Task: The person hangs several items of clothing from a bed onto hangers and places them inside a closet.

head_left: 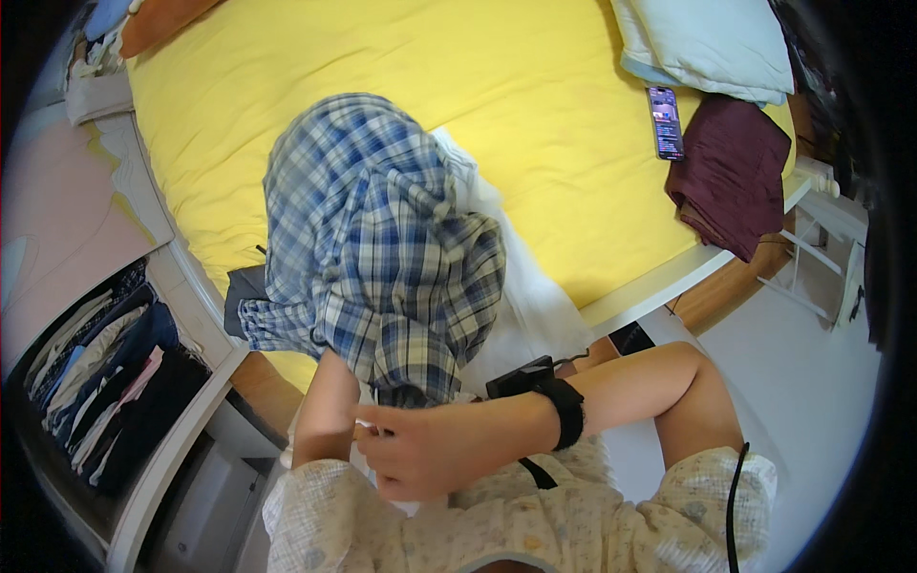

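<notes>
A blue, white and cream plaid shirt (382, 239) hangs bunched in front of me, above the bed's edge. My left forearm (325, 411) reaches up into its lower side, and the cloth hides my left hand completely. Across my body lies my right arm, with my right hand (411, 454) beside the left elbow, just below the shirt. Its fingers are curled closed; whether anything is in them cannot be made out. A black strap (565, 413) with a small dark device circles the right wrist.
Behind the shirt, white cloth (535, 296) drapes over the yellow-sheeted bed (554, 115). A phone (666, 124), folded maroon cloth (731, 177) and pale folded bedding (712, 43) lie at the right. Clothes (115, 372) fill an open drawer at left; a white stool (831, 253) stands right.
</notes>
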{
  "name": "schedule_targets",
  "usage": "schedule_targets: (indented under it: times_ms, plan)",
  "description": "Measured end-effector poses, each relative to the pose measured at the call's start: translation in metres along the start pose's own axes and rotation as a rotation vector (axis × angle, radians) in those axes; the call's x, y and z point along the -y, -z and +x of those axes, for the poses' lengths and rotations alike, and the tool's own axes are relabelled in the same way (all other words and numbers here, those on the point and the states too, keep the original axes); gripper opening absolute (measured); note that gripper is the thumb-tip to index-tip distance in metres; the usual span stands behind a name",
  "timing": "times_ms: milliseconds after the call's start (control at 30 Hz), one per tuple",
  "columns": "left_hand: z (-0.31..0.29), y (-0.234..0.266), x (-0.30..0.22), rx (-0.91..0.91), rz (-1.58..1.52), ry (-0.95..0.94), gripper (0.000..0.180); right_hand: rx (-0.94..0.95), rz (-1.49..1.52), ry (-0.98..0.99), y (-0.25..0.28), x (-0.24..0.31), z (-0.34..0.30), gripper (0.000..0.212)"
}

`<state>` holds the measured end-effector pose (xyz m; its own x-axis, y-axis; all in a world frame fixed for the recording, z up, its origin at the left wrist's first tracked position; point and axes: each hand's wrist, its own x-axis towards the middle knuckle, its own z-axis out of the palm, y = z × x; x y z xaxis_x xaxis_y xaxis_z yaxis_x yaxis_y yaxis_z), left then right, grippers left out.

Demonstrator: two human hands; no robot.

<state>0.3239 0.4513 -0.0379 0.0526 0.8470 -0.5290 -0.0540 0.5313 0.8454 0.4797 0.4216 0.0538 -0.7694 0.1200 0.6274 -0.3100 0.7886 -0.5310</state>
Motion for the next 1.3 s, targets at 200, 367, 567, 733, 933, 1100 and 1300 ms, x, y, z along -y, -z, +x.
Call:
schedule_targets:
  times_ms: [200,367,567,733,933,1100,1300]
  plan:
    - [-0.001,0.021,0.001,-0.14,-0.069,-0.038,0.019,-0.067,-0.02,-0.219,0.01,-0.038,0.009,0.006]
    - [-0.011,0.062,-0.009,-0.249,-0.065,-0.101,0.02,-0.14,-0.237,-0.606,0.045,-0.09,-0.004,0.043]
    - [-0.003,0.114,-0.025,-0.276,-0.025,-0.16,0.021,-0.253,-0.235,-1.049,0.035,-0.175,-0.066,0.046]
    - [0.019,0.146,-0.028,-0.301,0.007,-0.173,0.022,-0.016,-0.158,-1.292,-0.002,-0.227,-0.103,0.045]
    - [0.051,0.157,-0.014,-0.32,0.003,-0.173,0.023,0.168,-0.471,-1.249,-0.026,-0.242,-0.094,0.041]
    - [0.064,0.152,-0.007,-0.317,-0.01,-0.185,0.024,0.241,-0.411,-1.154,-0.031,-0.259,-0.096,0.037]
    - [0.05,0.156,-0.008,-0.345,0.008,-0.186,0.025,0.335,0.006,-1.258,-0.029,-0.269,-0.09,0.032]
